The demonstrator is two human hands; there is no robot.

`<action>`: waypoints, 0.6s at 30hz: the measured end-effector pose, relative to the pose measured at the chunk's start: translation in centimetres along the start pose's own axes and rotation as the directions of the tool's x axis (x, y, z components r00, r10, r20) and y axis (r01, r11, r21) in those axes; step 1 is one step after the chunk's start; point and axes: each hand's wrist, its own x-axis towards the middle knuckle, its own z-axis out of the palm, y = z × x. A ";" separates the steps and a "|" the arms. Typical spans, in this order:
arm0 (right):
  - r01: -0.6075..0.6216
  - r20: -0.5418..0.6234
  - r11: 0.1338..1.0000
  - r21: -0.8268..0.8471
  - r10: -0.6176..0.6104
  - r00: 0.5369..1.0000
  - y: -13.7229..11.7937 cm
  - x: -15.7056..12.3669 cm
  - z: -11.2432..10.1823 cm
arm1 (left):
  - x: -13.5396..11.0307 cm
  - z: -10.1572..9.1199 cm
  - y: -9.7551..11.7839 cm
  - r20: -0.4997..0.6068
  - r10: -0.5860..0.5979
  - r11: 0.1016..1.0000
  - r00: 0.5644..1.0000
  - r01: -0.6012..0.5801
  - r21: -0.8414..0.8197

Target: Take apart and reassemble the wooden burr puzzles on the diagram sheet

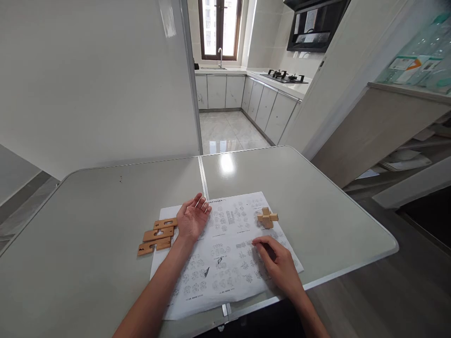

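Observation:
My left hand point(194, 218) lies palm up over the left part of a printed paper sheet point(225, 277), fingers spread and slightly curled, holding nothing. Just beside it, to the left, are three flat wooden puzzle pieces point(158, 234) with cut-out notches and dark markings, partly on the sheet. My right hand point(276, 263) rests over the sheet's right side, its thumb and index fingertip pinched together near the printed diagrams; no object shows between them. Beyond that hand sits a small cross-shaped wooden block puzzle point(268, 218), untouched, at the sheet's right edge.
The sheet lies on a pale grey table point(327, 225) with a metal seam point(203, 173) across it. A white wall panel point(98, 84) rises behind on the left. Plastic bottles point(419, 61) stand on a shelf at right. A kitchen with a stove point(284, 77) lies beyond the doorway.

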 end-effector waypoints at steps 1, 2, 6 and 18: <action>-0.002 -0.004 1.000 -0.002 0.002 1.000 0.0 0.0 0.0 | -0.1 0.0 0.0 0.000 0.000 1.000 1.000 0.000 -0.001; -0.005 -0.009 1.000 -0.003 0.005 1.000 0.1 0.0 0.0 | -0.1 -0.1 0.0 -0.001 -0.001 1.000 1.000 0.001 -0.001; -0.029 -0.024 1.000 -0.002 0.029 0.999 0.2 -0.1 0.1 | -0.2 -0.2 0.0 -0.007 -0.004 1.000 1.000 0.003 -0.014; -0.075 -0.069 0.996 0.052 0.078 0.995 0.3 -0.4 0.0 | 0.0 -0.6 0.1 -0.009 -0.011 0.997 1.000 0.010 -0.082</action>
